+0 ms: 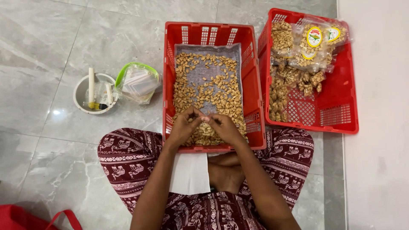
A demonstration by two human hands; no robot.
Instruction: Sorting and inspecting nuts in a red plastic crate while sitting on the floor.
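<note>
I sit cross-legged on a grey tiled floor with a red plastic crate (254, 85) in front of my knees. It is lined with grey mesh and holds many loose tan snack pieces (213, 91). My left hand (184, 127) and my right hand (224, 127) meet over the crate's near end, fingertips pinched together on a small snack piece between them. What exactly sits between the fingers is mostly hidden.
A second red crate (341, 106) at the right holds several clear sealed bags of snacks (304, 53). Left of the first crate lie a clear bag with a green rim (137, 83) and a white bowl (80, 91) with candles and a lighter. A white sheet (189, 172) lies on my lap.
</note>
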